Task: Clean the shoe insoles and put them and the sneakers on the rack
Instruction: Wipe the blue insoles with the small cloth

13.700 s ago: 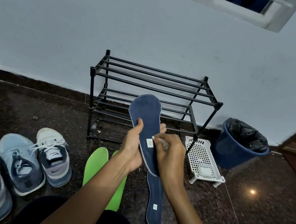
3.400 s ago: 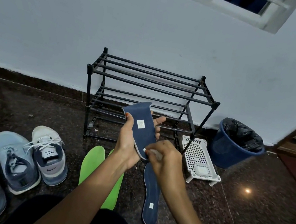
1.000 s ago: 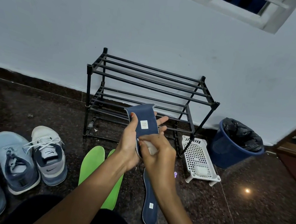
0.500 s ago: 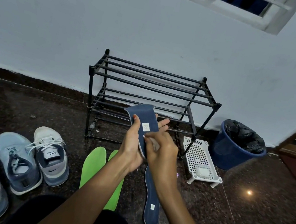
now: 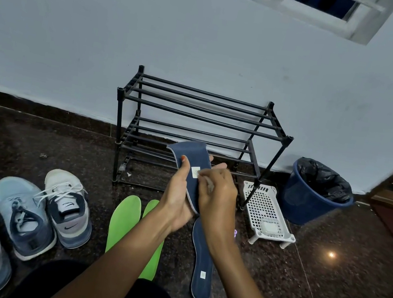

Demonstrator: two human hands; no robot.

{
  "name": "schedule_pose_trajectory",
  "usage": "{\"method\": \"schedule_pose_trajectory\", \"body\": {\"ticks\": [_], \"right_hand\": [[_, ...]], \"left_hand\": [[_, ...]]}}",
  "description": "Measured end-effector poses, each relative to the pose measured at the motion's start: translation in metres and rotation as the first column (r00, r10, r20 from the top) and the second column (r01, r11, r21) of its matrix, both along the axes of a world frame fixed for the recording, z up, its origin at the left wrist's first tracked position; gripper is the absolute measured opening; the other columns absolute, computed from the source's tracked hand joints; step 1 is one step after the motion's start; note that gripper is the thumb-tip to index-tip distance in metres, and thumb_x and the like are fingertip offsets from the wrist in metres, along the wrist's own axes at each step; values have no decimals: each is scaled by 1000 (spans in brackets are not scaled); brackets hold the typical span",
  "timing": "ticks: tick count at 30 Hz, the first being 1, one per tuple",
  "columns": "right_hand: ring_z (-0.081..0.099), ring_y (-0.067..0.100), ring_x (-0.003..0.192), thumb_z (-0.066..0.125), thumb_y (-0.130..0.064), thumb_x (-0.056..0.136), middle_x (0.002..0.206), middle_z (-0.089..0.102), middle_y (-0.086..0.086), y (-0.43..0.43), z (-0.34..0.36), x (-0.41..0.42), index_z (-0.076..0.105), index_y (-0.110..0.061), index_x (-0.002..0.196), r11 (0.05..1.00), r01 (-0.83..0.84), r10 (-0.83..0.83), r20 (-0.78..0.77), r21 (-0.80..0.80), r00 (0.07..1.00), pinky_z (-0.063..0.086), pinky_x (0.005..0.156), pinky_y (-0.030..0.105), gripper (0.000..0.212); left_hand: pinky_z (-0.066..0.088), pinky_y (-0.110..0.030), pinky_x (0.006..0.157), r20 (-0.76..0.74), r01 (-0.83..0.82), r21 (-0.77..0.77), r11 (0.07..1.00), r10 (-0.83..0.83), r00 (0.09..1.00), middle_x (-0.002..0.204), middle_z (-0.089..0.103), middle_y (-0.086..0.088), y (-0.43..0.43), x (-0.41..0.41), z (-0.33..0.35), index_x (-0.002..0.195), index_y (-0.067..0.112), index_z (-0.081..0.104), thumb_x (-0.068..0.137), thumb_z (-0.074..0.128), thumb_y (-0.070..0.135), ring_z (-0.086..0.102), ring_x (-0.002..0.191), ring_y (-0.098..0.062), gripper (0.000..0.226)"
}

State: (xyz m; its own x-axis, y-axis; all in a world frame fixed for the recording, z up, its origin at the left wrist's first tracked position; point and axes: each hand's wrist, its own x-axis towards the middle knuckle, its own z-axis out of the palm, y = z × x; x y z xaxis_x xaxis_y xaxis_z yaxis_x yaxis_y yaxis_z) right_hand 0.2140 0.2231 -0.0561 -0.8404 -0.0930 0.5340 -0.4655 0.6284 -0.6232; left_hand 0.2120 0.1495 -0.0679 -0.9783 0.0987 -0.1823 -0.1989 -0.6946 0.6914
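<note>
Just in front of the rack [image 5: 204, 110], the left hand [image 5: 177, 197] grips a blue insole [image 5: 195, 156], thumb curled over its face. The right hand [image 5: 218, 196] pinches a white wipe [image 5: 209, 184] against the insole's white label [image 5: 194, 172], its print unreadable. Sneakers [image 5: 25, 214] left of the rack bear swoosh logos.

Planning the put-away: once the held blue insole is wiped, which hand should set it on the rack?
Probably left. The left hand grips the insole just in front of the rack, while the right hand pinches a white wipe against it.
</note>
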Motion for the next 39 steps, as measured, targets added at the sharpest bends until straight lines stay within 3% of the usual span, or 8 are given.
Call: {"method": "schedule_pose_trajectory", "body": {"ticks": [5,10,13,20,25,32,37,39], "right_hand": [[55,11,84,57,9,79,93,63,12,0,2,17,68,-1,88,986,-156,162,101,-66,982,36,73,0,17],[47,-8,74,59,10,79,86,57,5,14,7,14,68,0,86,990,-134,136,68,-41,988,32,68,-4,15],[45,-4,73,58,9,80,83,51,2,17,5,12,67,0,85,997,-73,74,20,-30,997,31,68,-4,14],[54,-11,80,63,3,79,81,59,-9,18,-8,28,70,-9,83,971,-196,218,182,-135,959,36,71,1,15],[62,3,89,59,2,83,93,68,-4,38,-8,18,70,-18,86,894,-30,197,331,-448,923,47,83,18,23],[64,7,67,67,-5,78,79,71,4,53,-23,5,71,-6,83,804,119,234,495,-582,837,52,63,17,6],[64,9,58,64,4,79,70,70,6,58,-45,-4,67,1,86,732,158,335,553,-662,763,52,55,18,8],[63,7,55,64,5,78,65,69,3,61,-57,-6,66,3,85,737,174,333,575,-653,747,51,52,17,8]], "left_hand": [[52,-22,74,3,-51,-8,999,51,999,109,71,-3,-2,-2,3,108,18,68,96,10,57,64,104,-9,70],[50,-30,85,-25,-22,25,999,23,999,110,70,-5,-1,2,7,101,18,69,97,11,56,64,104,-14,70],[47,-31,89,-45,11,14,1000,-10,999,102,72,-3,0,2,6,90,18,76,97,10,56,65,100,-13,76],[46,-22,88,-58,-55,-24,998,53,997,108,70,-2,-4,-6,-1,118,12,59,97,8,54,63,104,-8,68],[45,-27,92,-54,-21,-2,1000,21,998,115,65,-7,-1,-5,1,108,14,60,100,15,47,60,103,-12,56],[44,-29,97,-45,19,-22,1000,-20,999,104,70,-1,6,-7,-9,96,15,67,102,26,32,60,106,-15,44],[54,-24,78,14,3,-136,991,-1,1000,105,71,-2,10,-21,-22,107,9,65,97,45,22,65,99,-14,26],[55,-25,62,87,-93,-176,980,110,990,88,72,-5,8,-32,-27,97,7,66,92,56,16,68,76,-16,15]]}}
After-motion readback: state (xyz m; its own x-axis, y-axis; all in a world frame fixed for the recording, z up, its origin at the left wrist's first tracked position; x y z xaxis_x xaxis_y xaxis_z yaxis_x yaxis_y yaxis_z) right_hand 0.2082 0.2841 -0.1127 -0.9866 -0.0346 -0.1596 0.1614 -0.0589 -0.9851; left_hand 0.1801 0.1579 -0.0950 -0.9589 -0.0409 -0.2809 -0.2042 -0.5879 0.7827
